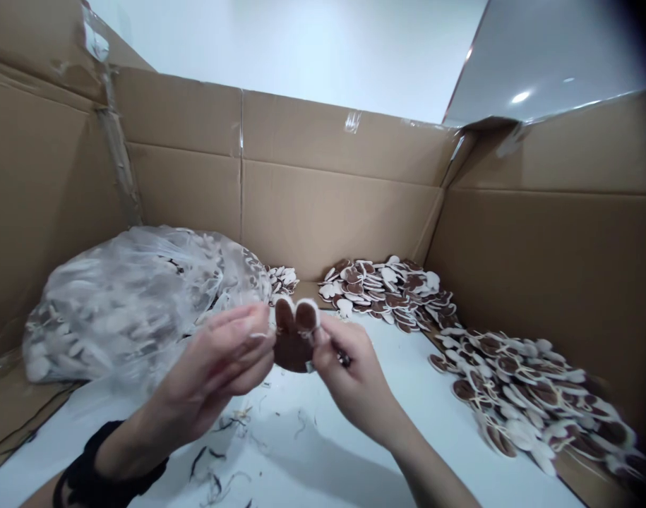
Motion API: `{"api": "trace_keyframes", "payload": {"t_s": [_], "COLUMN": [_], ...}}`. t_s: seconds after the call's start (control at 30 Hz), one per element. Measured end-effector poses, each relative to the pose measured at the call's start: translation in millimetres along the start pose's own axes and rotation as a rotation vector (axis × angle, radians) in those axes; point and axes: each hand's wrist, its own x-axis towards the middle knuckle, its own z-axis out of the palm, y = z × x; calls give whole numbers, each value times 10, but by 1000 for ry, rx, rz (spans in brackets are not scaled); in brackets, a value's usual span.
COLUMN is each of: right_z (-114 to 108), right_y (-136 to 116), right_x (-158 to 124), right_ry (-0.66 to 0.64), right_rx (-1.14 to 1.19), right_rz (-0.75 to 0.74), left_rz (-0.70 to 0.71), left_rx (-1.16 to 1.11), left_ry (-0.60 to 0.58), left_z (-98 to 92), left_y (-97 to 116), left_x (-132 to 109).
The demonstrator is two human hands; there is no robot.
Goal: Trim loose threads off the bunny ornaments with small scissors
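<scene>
A small brown rabbit-shaped felt piece (292,337) with two white-edged ears is held upright between both hands over a white sheet (354,437). My left hand (217,374) pinches its left side with the fingers curled. My right hand (349,374) grips its right edge and also holds a small metal tool, mostly hidden in the fingers.
A clear plastic bag (126,303) full of similar pieces lies at the left. Piles of brown-and-white pieces lie at the back (391,289) and along the right (524,395). Cardboard walls (327,204) surround the area. Thread scraps (222,451) litter the sheet near me.
</scene>
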Motion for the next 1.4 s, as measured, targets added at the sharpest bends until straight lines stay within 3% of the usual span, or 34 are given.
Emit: {"api": "trace_keyframes", "payload": {"t_s": [0.1,0.17,0.3,0.43,0.53,0.7,0.97,1.1,1.23,1.4], "right_z": [-35,-41,-19,4,15,59,114,111,108,88], "right_y": [51,73,50,21,34,77,92,94,100,81], "right_x": [39,58,57,48,52,58,22,29,49,2], "right_ry": [103,154,150,143,151,138,152,145,66,73], "right_rx": [204,261,267,231,196,147,13,36,55,162], "right_rz": [94,122,157,153,121,95,61,87,85,126], "left_rz": [85,136,113,-15,-10,54,243,234,146,287], "left_rx": [-48,216,815,995,1051,900,919,805,531,363], "left_ry": [7,-75,-379,-494,-420,-155,-24,89,46,72], "left_z": [-135,-273,-534,-685,-685,-474,-269,-240,-155,-87], "left_y": [147,217,227,124,98,182,87,41,-16,-108], "left_x": [-73,-95,-36,60,88,75,88,75,55,53]}}
